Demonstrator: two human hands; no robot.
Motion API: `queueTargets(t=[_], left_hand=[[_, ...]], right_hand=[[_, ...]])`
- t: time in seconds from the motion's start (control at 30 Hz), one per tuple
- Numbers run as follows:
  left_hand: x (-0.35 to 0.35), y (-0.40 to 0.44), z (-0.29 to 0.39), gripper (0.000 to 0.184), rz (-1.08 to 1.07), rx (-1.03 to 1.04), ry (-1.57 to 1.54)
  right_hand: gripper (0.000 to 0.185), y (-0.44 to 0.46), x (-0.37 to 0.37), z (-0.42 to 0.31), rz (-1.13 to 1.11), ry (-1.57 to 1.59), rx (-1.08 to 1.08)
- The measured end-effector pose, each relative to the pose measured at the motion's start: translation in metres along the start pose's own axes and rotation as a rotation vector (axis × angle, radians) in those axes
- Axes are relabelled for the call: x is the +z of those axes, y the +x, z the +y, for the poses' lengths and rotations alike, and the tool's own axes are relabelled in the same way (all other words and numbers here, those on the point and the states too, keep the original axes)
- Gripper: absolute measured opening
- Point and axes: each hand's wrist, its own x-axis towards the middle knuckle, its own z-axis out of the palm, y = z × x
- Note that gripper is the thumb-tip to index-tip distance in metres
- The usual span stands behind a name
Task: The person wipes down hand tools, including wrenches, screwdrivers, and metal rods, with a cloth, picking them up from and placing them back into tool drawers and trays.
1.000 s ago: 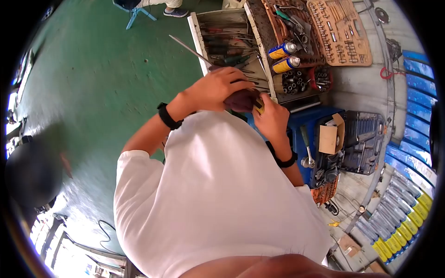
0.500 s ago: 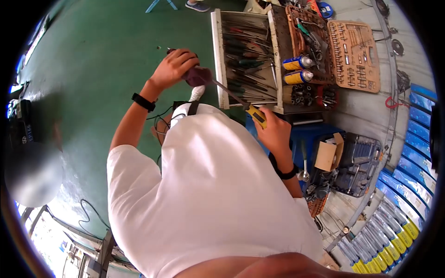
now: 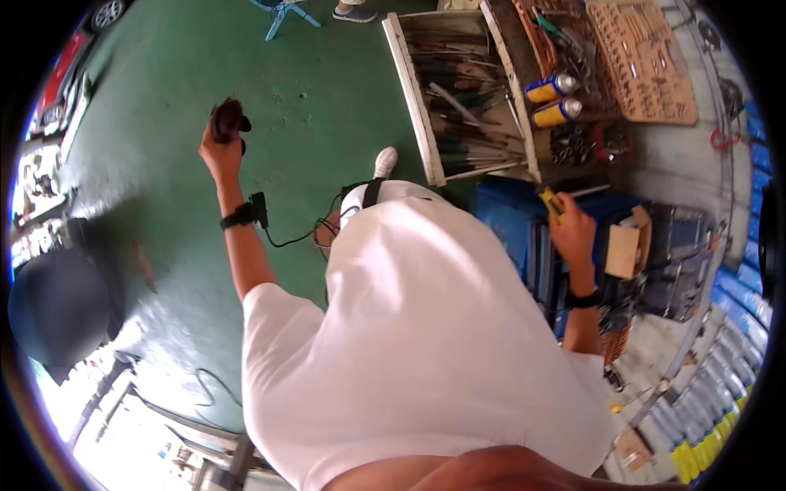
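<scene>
My left hand [image 3: 219, 157] is raised over the green floor, its fingers closed around a bunched dark maroon cloth [image 3: 229, 123]. On the other side, my right hand [image 3: 575, 231] grips a screwdriver [image 3: 550, 200] by its yellow and black handle. The handle points up toward the near corner of an open drawer [image 3: 415, 102]; its shaft is hard to tell apart from the drawer's edge. Many screwdrivers and other long tools [image 3: 467, 135] lie jumbled inside the drawer.
Two blue and yellow spray cans [image 3: 558, 113] stand beside the drawer, near sockets [image 3: 573, 146] and an orange tool case [image 3: 643, 61]. A cardboard box [image 3: 626, 250] sits at the right. A blue stool [image 3: 286, 18] and another person's shoe [image 3: 355, 15] are at the top.
My left hand has swung left with the cloth, away from the screwdriver's shaft. My right hand has shifted right with the screwdriver. The view has moved too.
</scene>
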Motion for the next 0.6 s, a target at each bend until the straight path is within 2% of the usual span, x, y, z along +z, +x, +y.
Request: queueTargets(t=[0.07, 0.13, 0.23, 0.27, 0.3, 0.33, 0.37, 0.4, 0.5, 0.53, 0.6], left_hand=[[-0.002, 0.004, 0.017, 0.042, 0.018, 0.031, -0.089], [0.005, 0.002, 0.043, 0.044, -0.191, -0.011, -0.323], [0.049, -0.020, 0.093, 0.051, -0.390, 0.274, -0.343], [0.054, -0.027, 0.128, 0.052, -0.434, 0.542, -0.294], [0.049, -0.032, 0.177, 0.051, -0.617, 0.610, -0.365], [0.053, -0.043, 0.201, 0.049, -0.627, 0.734, -0.160], [0.064, -0.054, 0.210, 0.049, -0.673, 0.760, -0.117], [0.073, -0.067, 0.221, 0.050, -0.660, 0.819, -0.127], [0.088, -0.104, 0.242, 0.045, -0.949, 0.770, -0.237], [0.087, -0.116, 0.246, 0.045, -0.945, 0.782, -0.247], [0.087, -0.131, 0.251, 0.045, -0.984, 0.654, -0.289]], right_hand=[[0.037, -0.004, 0.024, 0.010, -0.006, 0.049, 0.039], [0.036, -0.002, 0.043, 0.002, -0.009, 0.084, 0.087], [0.035, 0.019, 0.071, -0.043, -0.008, 0.136, -0.053], [0.035, 0.026, 0.081, -0.059, -0.005, 0.151, -0.096], [0.035, 0.035, 0.087, -0.071, 0.001, 0.163, -0.074], [0.035, 0.042, 0.091, -0.082, 0.056, 0.196, -0.176], [0.034, 0.041, 0.092, -0.094, 0.111, 0.229, -0.269], [0.034, 0.040, 0.089, -0.101, 0.118, 0.237, -0.235], [0.031, 0.042, 0.077, -0.101, 0.166, 0.301, -0.329], [0.028, 0.039, 0.075, -0.098, 0.175, 0.243, -0.360], [0.025, 0.039, 0.072, -0.090, 0.195, 0.172, -0.400]])
